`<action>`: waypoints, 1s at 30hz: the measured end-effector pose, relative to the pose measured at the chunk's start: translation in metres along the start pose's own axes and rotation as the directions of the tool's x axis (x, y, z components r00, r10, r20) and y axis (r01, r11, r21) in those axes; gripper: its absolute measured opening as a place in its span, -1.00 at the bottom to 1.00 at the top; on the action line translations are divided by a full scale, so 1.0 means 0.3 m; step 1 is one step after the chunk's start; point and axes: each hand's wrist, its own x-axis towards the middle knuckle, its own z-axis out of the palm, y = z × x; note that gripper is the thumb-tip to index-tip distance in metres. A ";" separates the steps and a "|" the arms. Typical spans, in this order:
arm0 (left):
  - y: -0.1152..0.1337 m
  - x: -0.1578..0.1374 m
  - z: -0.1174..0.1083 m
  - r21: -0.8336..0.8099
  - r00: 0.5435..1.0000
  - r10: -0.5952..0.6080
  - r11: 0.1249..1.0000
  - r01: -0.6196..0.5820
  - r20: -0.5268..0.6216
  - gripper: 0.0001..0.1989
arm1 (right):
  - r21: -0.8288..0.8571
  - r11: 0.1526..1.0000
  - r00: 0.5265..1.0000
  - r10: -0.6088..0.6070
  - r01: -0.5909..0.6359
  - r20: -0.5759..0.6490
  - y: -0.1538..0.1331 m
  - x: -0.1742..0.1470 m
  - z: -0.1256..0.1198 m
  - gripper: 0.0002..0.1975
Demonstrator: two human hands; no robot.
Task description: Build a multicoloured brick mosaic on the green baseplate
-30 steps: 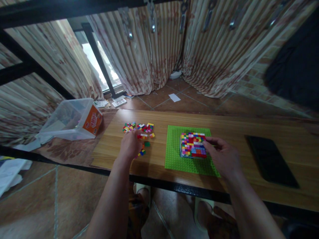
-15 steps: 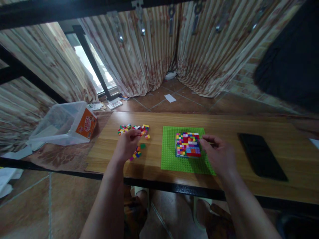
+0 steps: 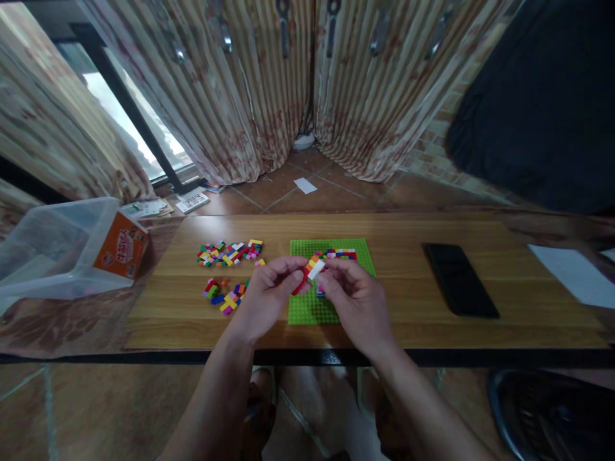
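Observation:
Over the green baseplate, both my hands meet at a small cluster of toy bricks, with white, orange and red parts showing. My left hand pinches its red side between thumb and fingers. My right hand grips the end by the white brick. Whether the pieces are all joined I cannot tell. Behind the hands, a multicoloured brick block sits on the baseplate, mostly hidden by my fingers. To the left lie two groups of loose bricks, a far pile and a nearer pile partly covered by my left hand.
A black phone-like slab lies on the wooden table at the right, with white paper beyond it. A clear plastic bin with an orange label lies at the left. The table's dark front edge runs before me.
My left hand has come from the loose bricks to the baseplate, and my right hand has moved inward to meet it. Both now hold a brick cluster. The view has shifted right.

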 end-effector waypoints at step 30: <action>-0.005 -0.033 0.031 0.097 0.991 0.107 0.990 -0.100 -0.076 -0.54 | 0.208 0.955 0.966 0.172 -0.211 0.191 -0.002 -0.012 0.067 -0.73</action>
